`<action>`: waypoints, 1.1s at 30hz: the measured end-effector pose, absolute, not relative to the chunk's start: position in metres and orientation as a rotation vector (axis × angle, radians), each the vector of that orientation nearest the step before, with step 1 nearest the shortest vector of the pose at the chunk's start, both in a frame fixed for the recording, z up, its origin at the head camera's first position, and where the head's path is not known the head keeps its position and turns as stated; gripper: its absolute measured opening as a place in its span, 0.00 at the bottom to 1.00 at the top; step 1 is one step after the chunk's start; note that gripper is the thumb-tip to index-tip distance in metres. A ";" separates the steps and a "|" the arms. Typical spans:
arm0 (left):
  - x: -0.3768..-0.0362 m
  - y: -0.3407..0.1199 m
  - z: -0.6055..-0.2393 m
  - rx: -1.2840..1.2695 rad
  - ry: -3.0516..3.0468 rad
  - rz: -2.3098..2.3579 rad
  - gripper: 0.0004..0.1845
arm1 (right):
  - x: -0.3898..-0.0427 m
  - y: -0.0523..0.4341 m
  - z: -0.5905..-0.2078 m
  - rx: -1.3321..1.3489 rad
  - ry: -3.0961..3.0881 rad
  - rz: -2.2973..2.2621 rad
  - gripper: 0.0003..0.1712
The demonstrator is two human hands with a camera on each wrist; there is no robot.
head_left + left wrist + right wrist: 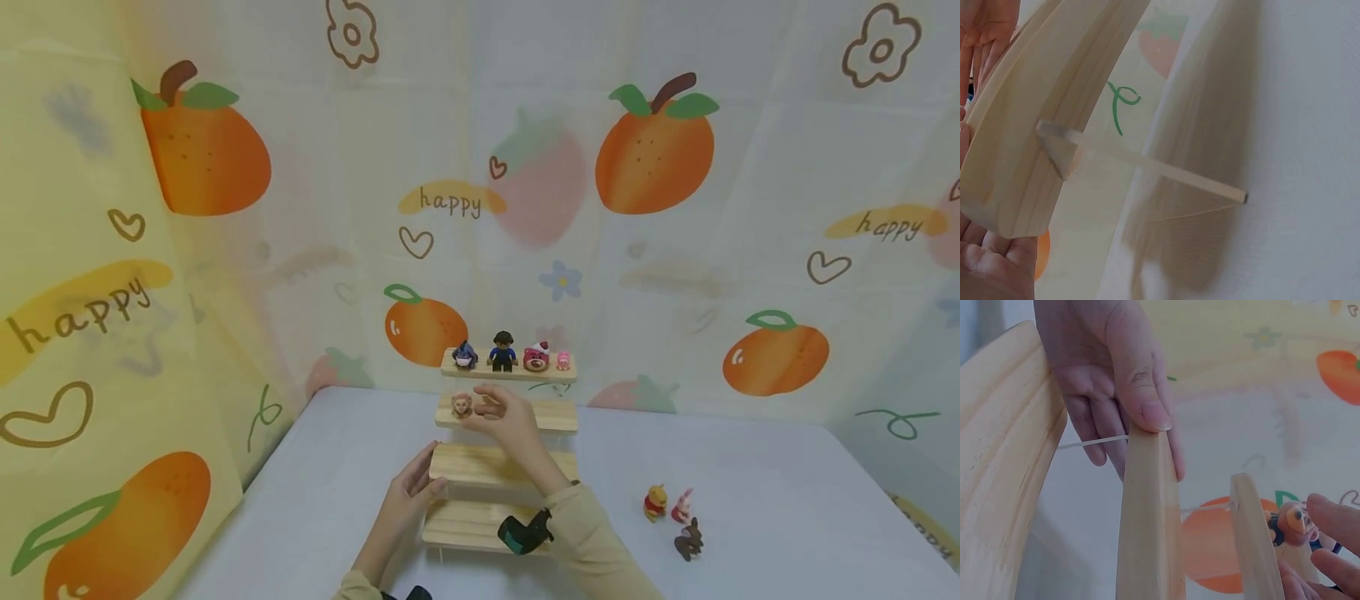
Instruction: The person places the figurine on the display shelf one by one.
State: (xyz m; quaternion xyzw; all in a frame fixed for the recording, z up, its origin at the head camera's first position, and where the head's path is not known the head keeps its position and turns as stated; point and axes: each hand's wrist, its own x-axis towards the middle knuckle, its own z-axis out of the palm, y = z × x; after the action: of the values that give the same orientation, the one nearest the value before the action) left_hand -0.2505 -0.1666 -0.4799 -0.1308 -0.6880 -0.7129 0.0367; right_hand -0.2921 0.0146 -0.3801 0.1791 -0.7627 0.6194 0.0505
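The toy [461, 406] sits near the left end of the stand's second tier [555, 417], close to the front edge. The right hand [513, 417] reaches in from the right with its fingers parted, tips just beside the toy; it looks released, though I cannot tell whether a fingertip touches. The left hand [408, 492] grips the left end of the third tier [468, 467], thumb along the edge.

The toy should be light and stiff, probably hard plastic or vinyl, smooth enough to slide on bare wood but unlikely to break in a short fall. A gentle pinch of thumb and forefinger on both sides of its body, low down, would suit it best (pressing on the head might tip it). The stand is rigid wood on a thin rod [1204, 182], so it may well rock if bumped; its tier ends give the firmest hold.

Along the top tier, from left corner to right, stand a donkey [464, 357], a doll [502, 353], a bear [536, 358] and a pig [563, 361], spaced closely. On the table [765, 483], off the stand's right side, a yellow bear [655, 503], a pink figure [682, 507] and a rabbit [690, 540] are grouped together.
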 end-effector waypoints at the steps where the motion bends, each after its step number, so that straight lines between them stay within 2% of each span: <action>1: -0.250 -0.166 -0.480 -0.399 -2.113 -2.188 0.35 | -0.292 0.015 -0.380 0.548 -2.320 1.883 0.28; 21: -0.248 -0.169 -0.479 -0.390 -2.124 -2.169 0.34 | -0.282 0.039 -0.393 0.733 -2.207 2.067 0.25; 33: -0.250 -0.166 -0.477 -0.342 -2.130 -2.186 0.36 | -0.256 0.055 -0.372 0.807 -2.182 1.991 0.19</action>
State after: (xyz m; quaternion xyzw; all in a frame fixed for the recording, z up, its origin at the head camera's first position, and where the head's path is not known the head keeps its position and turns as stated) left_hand -0.2502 -0.1659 -0.4773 -0.1112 -0.6932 -0.7112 0.0353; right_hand -0.2562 0.0555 -0.3723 0.2633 -0.7120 0.6498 0.0399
